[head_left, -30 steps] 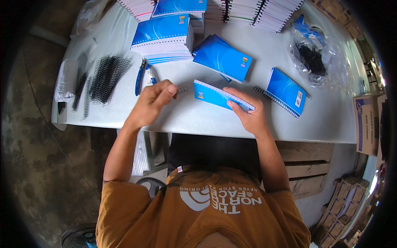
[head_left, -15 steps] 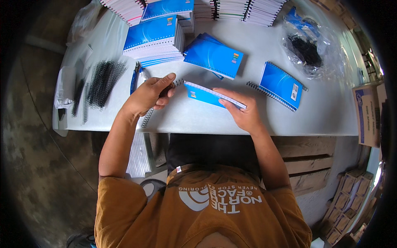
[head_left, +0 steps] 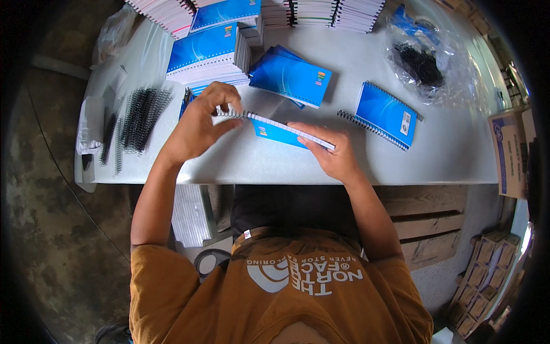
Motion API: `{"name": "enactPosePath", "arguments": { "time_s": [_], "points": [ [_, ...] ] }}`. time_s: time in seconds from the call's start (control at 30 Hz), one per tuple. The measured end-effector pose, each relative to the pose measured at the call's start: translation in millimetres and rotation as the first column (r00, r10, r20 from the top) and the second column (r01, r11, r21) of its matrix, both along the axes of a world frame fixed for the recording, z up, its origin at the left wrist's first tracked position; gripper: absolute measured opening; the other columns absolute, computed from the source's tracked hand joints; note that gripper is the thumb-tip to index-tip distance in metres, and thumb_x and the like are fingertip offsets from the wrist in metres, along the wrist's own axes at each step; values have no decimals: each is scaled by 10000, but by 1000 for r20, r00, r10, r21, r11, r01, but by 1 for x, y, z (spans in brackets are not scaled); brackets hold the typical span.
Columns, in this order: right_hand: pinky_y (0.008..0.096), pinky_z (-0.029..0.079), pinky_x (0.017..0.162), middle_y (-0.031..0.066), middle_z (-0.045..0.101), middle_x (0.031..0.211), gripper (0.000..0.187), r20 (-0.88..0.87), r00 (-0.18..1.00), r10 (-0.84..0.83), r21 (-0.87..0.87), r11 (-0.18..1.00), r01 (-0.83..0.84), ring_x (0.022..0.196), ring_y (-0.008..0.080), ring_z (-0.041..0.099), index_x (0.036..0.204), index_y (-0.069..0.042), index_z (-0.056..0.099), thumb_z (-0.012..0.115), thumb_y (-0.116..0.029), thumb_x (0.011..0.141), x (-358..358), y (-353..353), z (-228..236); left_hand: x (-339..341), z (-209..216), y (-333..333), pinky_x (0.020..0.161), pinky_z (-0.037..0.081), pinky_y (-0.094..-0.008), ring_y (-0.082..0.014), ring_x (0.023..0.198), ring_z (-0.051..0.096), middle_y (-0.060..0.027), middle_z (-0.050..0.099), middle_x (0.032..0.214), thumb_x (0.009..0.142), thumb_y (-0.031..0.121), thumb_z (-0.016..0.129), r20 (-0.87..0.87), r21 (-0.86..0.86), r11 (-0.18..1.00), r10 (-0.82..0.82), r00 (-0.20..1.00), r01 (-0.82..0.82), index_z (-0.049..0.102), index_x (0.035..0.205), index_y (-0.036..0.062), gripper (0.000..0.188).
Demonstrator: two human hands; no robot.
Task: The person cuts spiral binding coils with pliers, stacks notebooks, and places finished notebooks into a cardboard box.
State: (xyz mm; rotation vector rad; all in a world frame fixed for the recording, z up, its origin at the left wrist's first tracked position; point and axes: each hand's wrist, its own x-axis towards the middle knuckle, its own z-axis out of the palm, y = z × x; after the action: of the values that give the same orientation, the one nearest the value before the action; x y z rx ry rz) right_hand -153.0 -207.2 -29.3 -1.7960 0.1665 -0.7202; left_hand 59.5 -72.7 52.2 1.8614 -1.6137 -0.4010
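A small blue-covered notebook (head_left: pixel 281 135) is tilted on its edge, its white page edges facing up. My right hand (head_left: pixel 331 150) pinches its right end between thumb and fingers. At its left corner sits a black wire spiral coil (head_left: pixel 230 113), which runs back into my left hand (head_left: pixel 200 123). The left fingers curl loosely around this coil, thumb below and forefinger arched above. Just beyond lie loose blue notebooks (head_left: pixel 292 77). To the right rests another notebook (head_left: pixel 385 114) with a coil along its edge, the coil's ends sticking out.
A stack of punched blue notebooks (head_left: pixel 203 54) stands at the back left. Several black coils (head_left: pixel 143 117) lie on the white table (head_left: pixel 275 166) at left. A clear plastic bag (head_left: pixel 452 74) with dark coils lies far right. Thick spiral-bound books (head_left: pixel 312 12) line the back.
My left hand has turned and its fingers have loosened, showing more of the coil between thumb and forefinger. The coil length that hung below the hand no longer shows. The right hand keeps its grip.
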Motion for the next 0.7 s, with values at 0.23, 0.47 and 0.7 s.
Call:
{"name": "enactPosePath", "arguments": {
  "time_s": [0.23, 0.47, 0.7],
  "points": [
    [301, 512, 778, 112, 648, 1070, 364, -2, 1000, -2, -20, 1000, 2, 914, 245, 654, 1132, -84, 623, 601, 44, 791, -4, 9, 0, -26, 25, -2, 1014, 278, -449, -324, 1168, 440, -156, 508, 1250, 761, 384, 684, 519, 351, 936, -163, 839, -36, 519, 1224, 43, 598],
    [325, 517, 754, 115, 633, 1091, 438, 50, 996, -75, -72, 994, 79, 917, 263, 643, 1148, -97, 608, 580, 87, 752, -4, 36, -2, -73, -101, 79, 1015, -15, -651, -524, 1330, 29, -348, 82, 1437, 736, 756, 427, 845, 25, 990, -94, 526, 137, 184, 1376, -94, 1091],
    [340, 525, 786, 112, 631, 1098, 507, 146, 989, -20, -219, 974, 52, 948, 259, 636, 1151, -66, 595, 559, 138, 687, -2, 64, -3, -67, -128, 77, 955, -71, -698, -538, 1317, -9, -394, 166, 1383, 720, 818, 305, 592, -232, 971, 188, 784, -57, 140, 1352, -161, 1177]
  ]
}}
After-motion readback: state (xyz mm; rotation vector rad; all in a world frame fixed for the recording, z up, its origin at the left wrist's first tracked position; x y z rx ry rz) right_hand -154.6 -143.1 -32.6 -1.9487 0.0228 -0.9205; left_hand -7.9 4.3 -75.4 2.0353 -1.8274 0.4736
